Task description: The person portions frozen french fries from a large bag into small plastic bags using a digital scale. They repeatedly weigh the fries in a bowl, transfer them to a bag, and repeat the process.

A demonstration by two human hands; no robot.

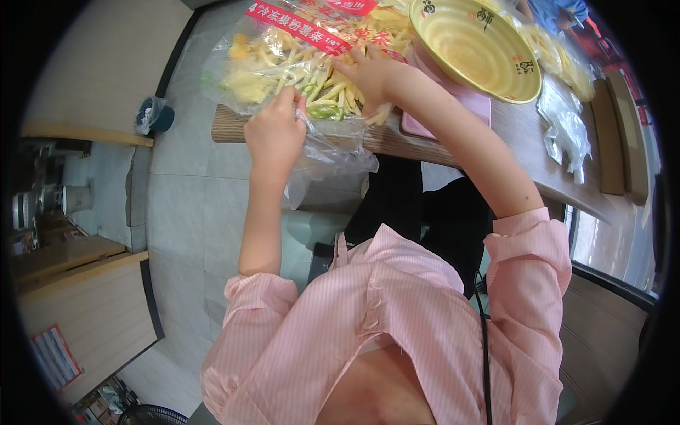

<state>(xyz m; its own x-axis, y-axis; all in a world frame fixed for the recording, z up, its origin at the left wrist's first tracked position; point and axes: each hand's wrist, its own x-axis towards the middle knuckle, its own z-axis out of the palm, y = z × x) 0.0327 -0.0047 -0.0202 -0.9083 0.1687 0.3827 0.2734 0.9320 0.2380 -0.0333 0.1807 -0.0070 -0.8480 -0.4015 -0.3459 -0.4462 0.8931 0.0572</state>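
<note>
A large clear plastic bag of frozen French fries (340, 90) with a red printed band lies on the wooden table (385, 139), its loose end hanging over the near edge. My left hand (277, 122) pinches the clear plastic at that edge. Spread over the fries is my right hand (372, 79), its fingers apart; its fingertips are partly hidden, and whether it grips any fries is unclear. To the right, a yellow bowl (473, 48) with dark characters rests tilted on a pink device, apparently a kitchen scale (481, 109), under my right forearm.
Crumpled clear plastic bags (566, 125) lie right of the bowl, beside brown cardboard (611, 138). More bagged fries (563, 58) are behind them, near another person's blue sleeve (558, 13). A small lined bin (161, 116) stands on the floor at left.
</note>
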